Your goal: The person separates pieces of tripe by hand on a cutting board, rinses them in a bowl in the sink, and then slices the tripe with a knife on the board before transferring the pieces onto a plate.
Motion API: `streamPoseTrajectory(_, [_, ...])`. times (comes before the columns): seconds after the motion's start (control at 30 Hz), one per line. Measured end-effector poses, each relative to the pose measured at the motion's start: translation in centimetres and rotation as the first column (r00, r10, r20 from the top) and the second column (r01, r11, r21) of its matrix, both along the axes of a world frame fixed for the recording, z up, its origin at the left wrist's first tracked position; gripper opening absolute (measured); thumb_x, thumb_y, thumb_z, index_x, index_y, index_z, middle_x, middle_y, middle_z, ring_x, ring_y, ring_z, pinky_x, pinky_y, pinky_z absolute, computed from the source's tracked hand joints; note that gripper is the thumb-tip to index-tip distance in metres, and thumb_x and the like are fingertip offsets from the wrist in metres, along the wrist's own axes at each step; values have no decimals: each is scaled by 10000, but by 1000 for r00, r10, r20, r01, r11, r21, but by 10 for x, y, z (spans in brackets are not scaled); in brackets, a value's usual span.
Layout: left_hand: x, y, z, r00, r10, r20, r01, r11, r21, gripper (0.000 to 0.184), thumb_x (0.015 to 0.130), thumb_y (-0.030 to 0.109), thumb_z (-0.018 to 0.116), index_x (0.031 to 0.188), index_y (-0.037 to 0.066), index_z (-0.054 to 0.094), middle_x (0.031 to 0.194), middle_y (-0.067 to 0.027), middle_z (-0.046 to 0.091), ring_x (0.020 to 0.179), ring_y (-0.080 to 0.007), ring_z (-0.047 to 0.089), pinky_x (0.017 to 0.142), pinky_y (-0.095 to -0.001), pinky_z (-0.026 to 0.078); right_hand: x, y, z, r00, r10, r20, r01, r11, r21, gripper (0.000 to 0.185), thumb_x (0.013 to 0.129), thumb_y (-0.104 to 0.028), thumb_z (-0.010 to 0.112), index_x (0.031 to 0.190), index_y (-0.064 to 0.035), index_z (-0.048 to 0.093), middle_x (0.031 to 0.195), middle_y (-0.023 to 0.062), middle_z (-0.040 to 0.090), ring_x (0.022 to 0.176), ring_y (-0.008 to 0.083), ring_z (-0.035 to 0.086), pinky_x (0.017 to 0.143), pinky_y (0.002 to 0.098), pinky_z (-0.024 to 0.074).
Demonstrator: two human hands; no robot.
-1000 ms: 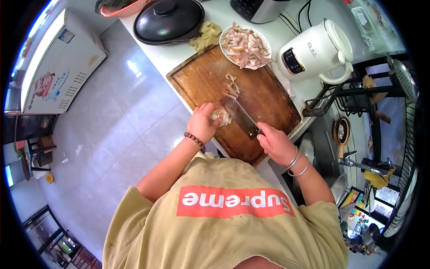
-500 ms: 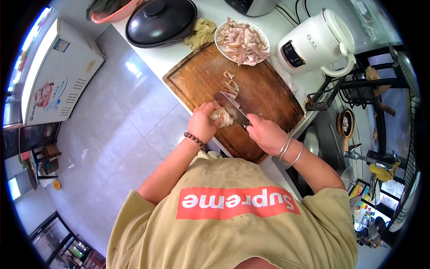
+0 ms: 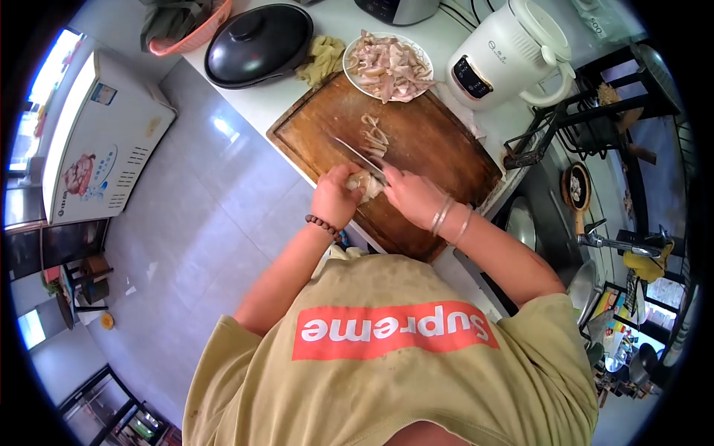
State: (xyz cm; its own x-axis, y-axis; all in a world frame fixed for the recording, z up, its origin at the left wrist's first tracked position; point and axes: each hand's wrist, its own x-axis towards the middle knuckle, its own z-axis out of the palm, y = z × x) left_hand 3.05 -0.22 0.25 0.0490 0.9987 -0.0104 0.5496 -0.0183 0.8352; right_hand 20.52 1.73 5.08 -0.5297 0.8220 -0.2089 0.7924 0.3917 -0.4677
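The pale meat piece (image 3: 367, 185) lies on the chopping board (image 3: 450, 156), gripped by curled fingers of the left hand (image 3: 335, 198), while the right hand (image 3: 418, 196), fingers closed, holds the knife (image 3: 357, 155) slanting far-left along its far side.

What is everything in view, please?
Board: one, brown, centre
Knife: one, silvery, over board
Meat: one, pale, on board
Strips: several, pale, on board
Plate: one, white, board's edge
Slices: many, pink, on plate
Cloth: one, yellow, beside plate
Pot: one, black, beside cloth
Basket: one, pink, beside pot
Kettle: one, white, beside plate
Freezer: one, white, left
Kitchenware: many, mixed, right
Shirt: one, tan, bottom
Left hand: one, bare, on meat
Right hand: one, bare, on knife
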Motion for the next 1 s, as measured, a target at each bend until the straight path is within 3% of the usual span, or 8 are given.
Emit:
streamPoseTrajectory(0.07, [1,0,-1,999,-2,-47,5,997,73,321,642,45,641,952,46,558,856,-124,582,774,-265,567,669,-315,451,14,-15,8,999,4,41,-4,1000,8,213,824,-205,478,914,-33,391,750,224,558,664,409,555,591,471,458])
streamPoseTrajectory(0.2, [1,2,0,1000,7,-8,-7,1000,6,301,635,64,633,925,62,553,887,-137,564,866,-324,522,756,-373,425,42,-39,10,994,-43,103,47,998,-35,215,821,-205,485,916,-42,381,746,223,547,653,407,550,581,472,458])
streamPoseTrajectory(0.3, [-1,0,-4,1000,-10,-8,11,995,103,318,641,45,642,946,44,553,854,-128,576,799,-271,559,687,-315,448,42,-39,14,997,-55,63,57,998,-27,219,821,-197,487,914,-32,377,723,233,546,647,414,542,566,480,445])
streamPoseTrajectory(0.53, [-3,0,5,1000,-2,-4,2,1000,8,290,645,60,661,904,24,534,854,-114,570,756,-236,557,656,-300,448,30,-28,25,983,-120,-139,121,993,-7,206,829,-178,473,916,-16,382,650,241,539,642,417,530,561,488,423])
streamPoseTrajectory(0.83, [-6,3,-5,1000,-22,21,21,1000,7,287,651,77,673,896,14,536,886,-112,577,742,-221,568,633,-288,463,41,-25,47,992,-76,-105,51,973,-227,203,833,-175,467,885,-1,378,676,250,536,670,433,516,569,484,405])
streamPoseTrajectory(0.9, [-7,3,-4,999,-35,13,35,999,6,281,654,79,672,893,12,539,893,-115,578,759,-227,574,645,-289,466,43,-17,48,991,-105,-83,63,914,-400,212,837,-185,463,870,3,370,686,257,531,685,436,512,579,481,400])
streamPoseTrajectory(0.97, [-6,4,0,998,-28,63,30,999,-33,244,636,93,651,849,30,549,882,-146,562,829,-322,539,706,-358,444,42,-12,46,991,-100,-85,56,908,-415,219,837,-189,464,866,5,367,689,259,530,692,436,511,583,478,398])
streamPoseTrajectory(1.0, [-6,5,2,998,-26,63,29,999,-37,244,636,93,651,849,30,549,882,-146,562,829,-322,539,706,-358,444,41,-9,46,992,-94,-88,48,904,-426,225,837,-194,465,862,6,364,691,260,529,698,436,510,587,476,397])
